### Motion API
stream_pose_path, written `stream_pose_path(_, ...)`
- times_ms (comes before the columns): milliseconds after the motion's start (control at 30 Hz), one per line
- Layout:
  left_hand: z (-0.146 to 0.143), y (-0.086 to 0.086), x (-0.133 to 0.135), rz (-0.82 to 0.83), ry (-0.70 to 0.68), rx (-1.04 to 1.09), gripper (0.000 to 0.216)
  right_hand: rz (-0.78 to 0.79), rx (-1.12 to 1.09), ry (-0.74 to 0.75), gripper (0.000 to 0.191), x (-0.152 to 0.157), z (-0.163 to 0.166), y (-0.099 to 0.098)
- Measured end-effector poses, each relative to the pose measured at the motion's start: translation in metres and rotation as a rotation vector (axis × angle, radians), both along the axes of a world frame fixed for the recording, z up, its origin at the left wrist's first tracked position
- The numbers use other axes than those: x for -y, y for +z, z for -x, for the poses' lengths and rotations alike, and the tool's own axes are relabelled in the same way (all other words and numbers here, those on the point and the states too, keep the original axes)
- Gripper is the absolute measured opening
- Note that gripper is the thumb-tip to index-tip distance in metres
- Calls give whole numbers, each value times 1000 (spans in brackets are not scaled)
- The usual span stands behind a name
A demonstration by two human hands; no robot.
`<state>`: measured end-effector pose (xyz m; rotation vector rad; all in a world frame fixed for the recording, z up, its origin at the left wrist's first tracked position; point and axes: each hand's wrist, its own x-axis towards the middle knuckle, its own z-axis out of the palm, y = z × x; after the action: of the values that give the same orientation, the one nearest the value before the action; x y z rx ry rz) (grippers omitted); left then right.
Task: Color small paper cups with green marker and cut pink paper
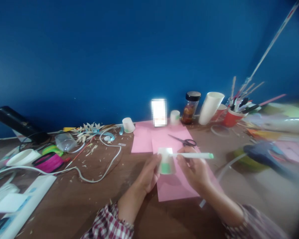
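A small white paper cup [167, 158] with a green patch is gripped at its left side by my left hand [149, 172]. My right hand [193, 169] is closed around a white marker [195, 155] with a light green end, held level with its other end at the cup. Both hands are over pink paper sheets [174, 191] on the brown table. Just beyond the marker lies a pair of dark scissors [185, 141]. Two similar small cups stand at the back: one cup [175, 117] on the right, another cup [128, 125] tilted on the left.
A bright blurred-out screen [159, 113] stands at the wall. To its right are a lidded jar [190, 108], a tall white cup [210, 108] and a red cup [233, 118] of tools. A glue gun [264, 154], white cable [89, 181] and power strip [32, 202] lie around.
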<state>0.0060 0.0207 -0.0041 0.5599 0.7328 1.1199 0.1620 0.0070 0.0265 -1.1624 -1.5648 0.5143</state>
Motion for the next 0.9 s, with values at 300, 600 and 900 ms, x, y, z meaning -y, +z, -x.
stream_pose_path(300,0,0,0,21,21,-8,24,13,14,18,10,0,-1,-1)
stream_pose_path(600,1,0,0,16,31,-13,24,45,51,22,11,2,-1,0)
stream_pose_path(900,1,-3,-2,-5,19,-22,27,75,37,56,11,2,-1,-2)
